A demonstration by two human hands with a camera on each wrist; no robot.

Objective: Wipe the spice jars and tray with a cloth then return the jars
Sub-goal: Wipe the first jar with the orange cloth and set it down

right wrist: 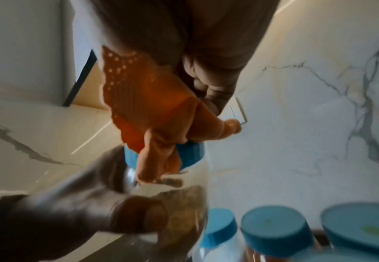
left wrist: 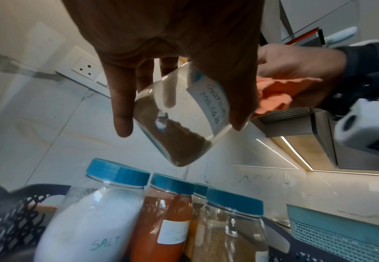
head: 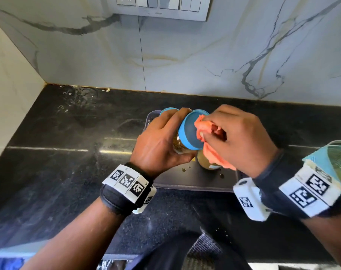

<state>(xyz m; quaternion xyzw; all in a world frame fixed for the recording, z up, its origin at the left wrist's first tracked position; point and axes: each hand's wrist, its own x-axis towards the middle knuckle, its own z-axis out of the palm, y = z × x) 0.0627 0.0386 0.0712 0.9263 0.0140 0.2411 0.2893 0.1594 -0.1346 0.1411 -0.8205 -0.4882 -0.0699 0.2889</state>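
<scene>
My left hand (head: pixel 161 137) grips a clear spice jar (left wrist: pixel 179 124) with brown powder, a "Garam Masala" label and a blue lid (head: pixel 189 131), tilted above the dark tray (head: pixel 195 178). My right hand (head: pixel 237 137) holds a bunched orange cloth (head: pixel 210 145) against that lid (right wrist: pixel 190 152); the same cloth (right wrist: pixel 152 113) hangs over the jar's neck. Several blue-lidded jars stand in the tray below: salt (left wrist: pixel 94 221), a red-orange powder (left wrist: pixel 166 221) and a tan spice (left wrist: pixel 231 235). The hands hide most of them in the head view.
The tray sits on a black stone counter (head: pixel 68 162) against a marble backsplash with a switch panel (head: pixel 158 6). A teal mesh basket (head: pixel 337 158) stands at the right edge. A dark latticed basket wall (left wrist: pixel 15 221) is at the tray's left.
</scene>
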